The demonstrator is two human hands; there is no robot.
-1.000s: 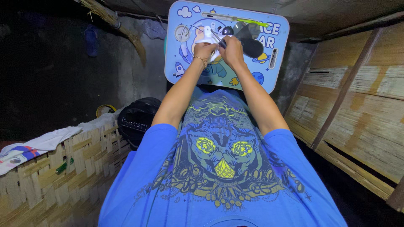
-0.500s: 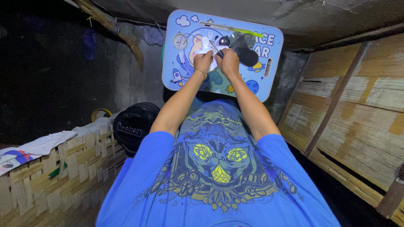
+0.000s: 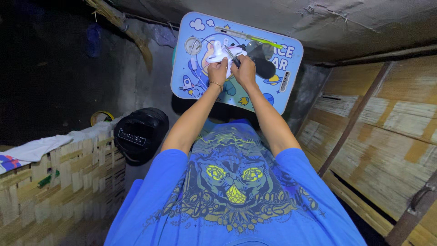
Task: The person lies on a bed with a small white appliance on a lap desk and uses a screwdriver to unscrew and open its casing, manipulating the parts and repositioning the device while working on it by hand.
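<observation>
1. Near the far edge of the small blue lap table [image 3: 277,98], both hands meet over a white plastic device [image 3: 217,52].
2. Left hand [image 3: 218,72] is curled around the device, holding it on the tabletop.
3. Right hand [image 3: 245,72] pinches a thin tool [image 3: 232,55], its tip at the device.
4. Judging by this, the work on the device is under way, not finished: a dark round part [image 3: 261,57] lies just beside it, apart.

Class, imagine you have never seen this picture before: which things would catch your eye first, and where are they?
First, the bright blue cartoon-printed lap table at the top, where the left hand grips a small white device and the right hand holds a thin tool to it. Next, the blue shirt with its yellow-eyed print fills the lower middle. A black speaker sits at left beside woven bamboo.
</observation>
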